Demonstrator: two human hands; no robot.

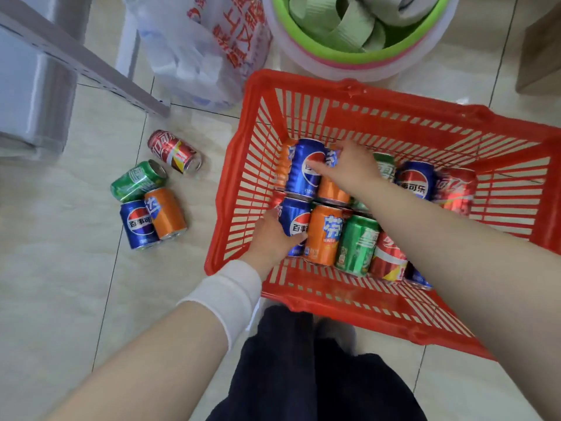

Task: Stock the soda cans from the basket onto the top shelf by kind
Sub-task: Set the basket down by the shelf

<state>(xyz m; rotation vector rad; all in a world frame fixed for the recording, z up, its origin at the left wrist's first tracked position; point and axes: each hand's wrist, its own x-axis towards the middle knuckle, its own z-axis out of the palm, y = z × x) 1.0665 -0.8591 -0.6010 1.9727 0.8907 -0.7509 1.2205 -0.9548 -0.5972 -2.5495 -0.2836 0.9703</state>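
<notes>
Soda cans (358, 244) in basket (364, 98): picking step. Gripping blue can (296, 221) with left hand (271, 241); right hand (349, 168) grasp unclear. Next, lift to shelf.

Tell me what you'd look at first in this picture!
The big red basket on the floor jumps out, packed with blue, orange, green and red soda cans. Both hands are inside it: the left hand grips a blue can at the near-left corner, and the right hand reaches onto the back row. Left of the basket, four loose cans lie on the tiles, one of each colour.
</notes>
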